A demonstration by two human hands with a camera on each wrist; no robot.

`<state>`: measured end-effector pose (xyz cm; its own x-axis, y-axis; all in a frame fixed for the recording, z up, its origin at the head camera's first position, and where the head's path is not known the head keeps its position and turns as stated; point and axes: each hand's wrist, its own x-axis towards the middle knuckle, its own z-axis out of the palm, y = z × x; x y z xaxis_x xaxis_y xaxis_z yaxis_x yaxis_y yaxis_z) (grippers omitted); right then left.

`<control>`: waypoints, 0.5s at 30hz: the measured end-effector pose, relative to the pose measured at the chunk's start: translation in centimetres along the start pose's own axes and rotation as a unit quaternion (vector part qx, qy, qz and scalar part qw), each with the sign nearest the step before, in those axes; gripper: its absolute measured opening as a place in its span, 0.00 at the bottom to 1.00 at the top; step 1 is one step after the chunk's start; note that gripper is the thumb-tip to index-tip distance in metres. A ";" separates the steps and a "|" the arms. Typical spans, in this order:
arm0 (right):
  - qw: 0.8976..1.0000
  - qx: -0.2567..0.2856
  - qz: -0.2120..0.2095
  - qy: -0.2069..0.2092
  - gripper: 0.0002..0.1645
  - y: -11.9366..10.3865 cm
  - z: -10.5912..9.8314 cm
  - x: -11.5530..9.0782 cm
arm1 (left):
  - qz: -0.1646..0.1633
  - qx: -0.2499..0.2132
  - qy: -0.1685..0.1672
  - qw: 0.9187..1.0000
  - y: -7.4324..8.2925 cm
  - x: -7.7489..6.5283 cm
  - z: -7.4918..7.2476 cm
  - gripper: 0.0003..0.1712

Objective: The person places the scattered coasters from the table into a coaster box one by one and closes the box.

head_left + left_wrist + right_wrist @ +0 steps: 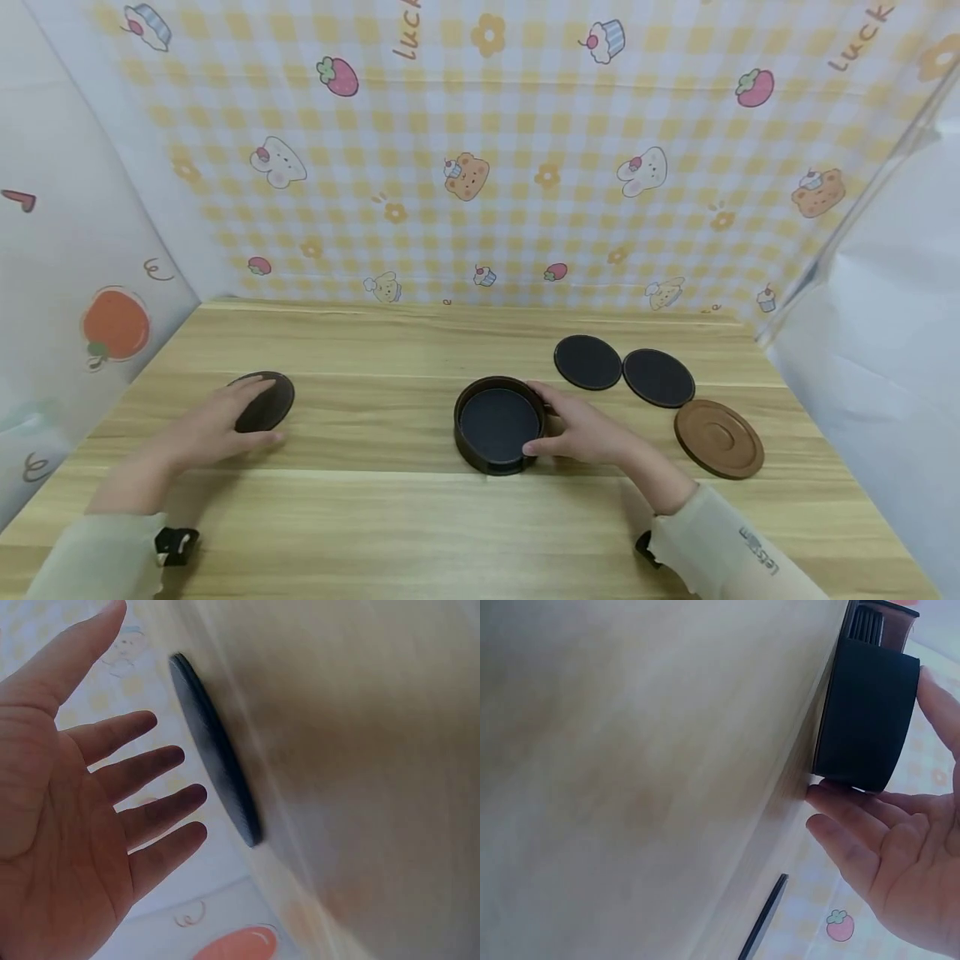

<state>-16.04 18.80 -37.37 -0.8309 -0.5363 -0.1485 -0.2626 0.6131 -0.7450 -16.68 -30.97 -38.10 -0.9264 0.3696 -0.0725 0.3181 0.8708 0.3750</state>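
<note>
At the left of the table lies a round black coaster (273,408). Over it hovers my left hand (213,429), fingers spread and loosely straight. The left wrist view shows a gap between those fingertips and the coaster (214,750). Near the middle stands a round black coaster holder (467,446) with a black coaster (501,425) on top inside. My right hand (588,427) grips the holder's right side between thumb and fingers. Stacked edges show through the slot of the holder (866,716) in the right wrist view.
Two black coasters (588,362) lie side by side at the back right. In front of them, further right, is a brown round disc (718,439) with a circular recess. A checked cloth (420,233) hangs behind the wooden table (420,533).
</note>
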 end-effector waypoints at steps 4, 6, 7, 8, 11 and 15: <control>1.000 0.003 0.006 -0.004 0.54 0.0 0.0 0.0 | -0.014 0.009 -0.006 1.000 -0.6 0.1 -0.1 0.56; 1.000 0.007 0.007 -0.005 0.54 0.1 0.1 0.1 | -0.017 0.016 -0.007 1.000 -0.9 0.2 -0.1 0.57; 1.000 0.009 0.008 -0.005 0.54 0.1 0.2 0.1 | -0.019 0.020 -0.007 1.000 -1.0 0.2 -0.1 0.57; 1.000 0.009 0.010 -0.005 0.54 0.1 0.2 0.2 | -0.021 0.023 -0.007 0.999 -1.1 0.3 -0.2 0.58; 1.000 0.006 0.008 -0.004 0.54 0.2 0.2 0.2 | -0.022 0.028 -0.006 0.999 -1.6 0.5 -0.2 0.59; 1.000 0.000 0.005 -0.004 0.54 0.2 0.2 0.2 | -0.030 0.030 -0.007 0.999 -2.2 0.5 -0.4 0.59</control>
<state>-16.16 18.71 -37.66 -0.8300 -0.5341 -0.1608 -0.2542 0.6188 -0.7433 -17.91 -32.83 -38.61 -0.9411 0.3206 -0.1070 0.2740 0.9090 0.3141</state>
